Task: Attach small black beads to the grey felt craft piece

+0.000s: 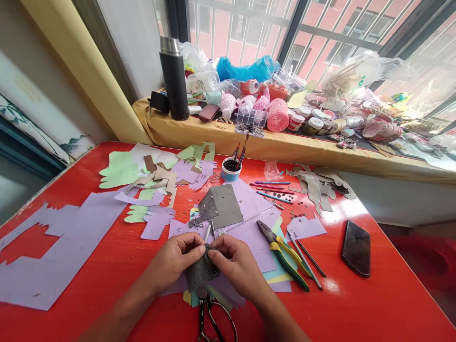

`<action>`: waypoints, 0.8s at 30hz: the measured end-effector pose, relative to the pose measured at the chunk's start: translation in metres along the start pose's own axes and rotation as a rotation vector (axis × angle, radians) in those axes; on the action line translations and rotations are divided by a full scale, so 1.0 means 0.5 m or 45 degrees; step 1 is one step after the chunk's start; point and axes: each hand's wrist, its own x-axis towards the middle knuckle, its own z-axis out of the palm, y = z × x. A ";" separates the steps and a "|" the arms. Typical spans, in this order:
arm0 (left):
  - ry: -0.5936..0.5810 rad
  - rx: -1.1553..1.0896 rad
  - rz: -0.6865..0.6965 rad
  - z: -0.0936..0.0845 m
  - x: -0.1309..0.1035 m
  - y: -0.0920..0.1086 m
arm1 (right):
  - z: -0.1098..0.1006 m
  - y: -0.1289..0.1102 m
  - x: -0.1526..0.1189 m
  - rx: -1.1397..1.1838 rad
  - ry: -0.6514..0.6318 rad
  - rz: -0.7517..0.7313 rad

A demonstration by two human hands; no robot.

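Observation:
A dark grey piece of soft material (199,273), perhaps felt or leather, is pinched between my two hands over a stack of coloured paper. My left hand (183,256) grips its upper left edge between thumb and fingers. Close beside it, my right hand (233,259) pinches the upper right edge. Just below hang the scissors (217,316), lying on the table with their handles toward me. A flat grey sheet (226,204) with a rough, crumbly patch lies beyond my fingers. Two thin rods (207,232) stick up behind my fingertips; their lower ends are hidden.
Green-and-yellow pliers (285,256), slim pens (306,259) and a black phone (356,248) lie to the right. Purple paper (81,247) and cut scraps spread leftward. A small tub (231,175) of black beads holds sticks. The windowsill (213,135) carries a thermos (174,80) and jars.

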 end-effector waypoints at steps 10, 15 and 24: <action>0.032 0.269 -0.001 0.006 0.000 -0.010 | 0.000 0.009 0.004 -0.139 0.062 0.008; 0.003 0.291 0.004 0.004 0.000 0.000 | -0.009 0.004 0.003 -0.186 0.044 -0.003; 0.001 0.488 0.075 0.001 -0.007 0.018 | -0.010 0.004 -0.001 -0.251 0.016 -0.001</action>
